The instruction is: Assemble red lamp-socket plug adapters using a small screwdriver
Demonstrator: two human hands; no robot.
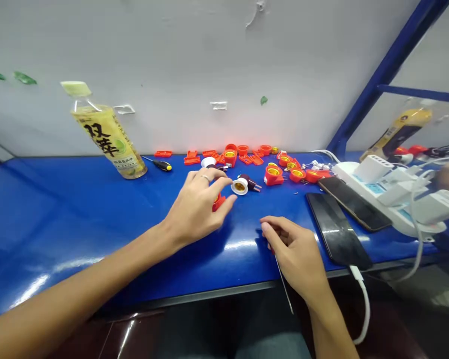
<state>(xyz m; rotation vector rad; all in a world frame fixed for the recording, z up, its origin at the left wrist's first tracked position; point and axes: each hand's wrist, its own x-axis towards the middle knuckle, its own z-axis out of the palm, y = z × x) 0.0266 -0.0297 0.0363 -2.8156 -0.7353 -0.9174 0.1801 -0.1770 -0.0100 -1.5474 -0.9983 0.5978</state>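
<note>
On my feed, the right hand (294, 252) pinches a slim screwdriver (283, 284) between thumb and fingers (a close grip like that steadies the shaft). The left hand (196, 204) curls its fingers (219, 183) over an orange lamp-holder part (217, 203). Beyond sit a white-faced socket (240, 186) and more orange holders (274, 174) along the counter (60, 214).

On the far left of the bench (60, 234) stands a plastic drink bottle (110, 139), with a screwdriver (157, 165) lying just right of it. Lamp holders (273, 174) and their parts spread along the far edge, beyond the hands. The left hand (198, 207) sits over a lamp-holder shell (219, 203). The right hand (294, 252), nearer the bench's near edge, holds a second screwdriver (284, 284). Two smartphones (336, 229) lie to the right, before a power strip (374, 192).
</note>
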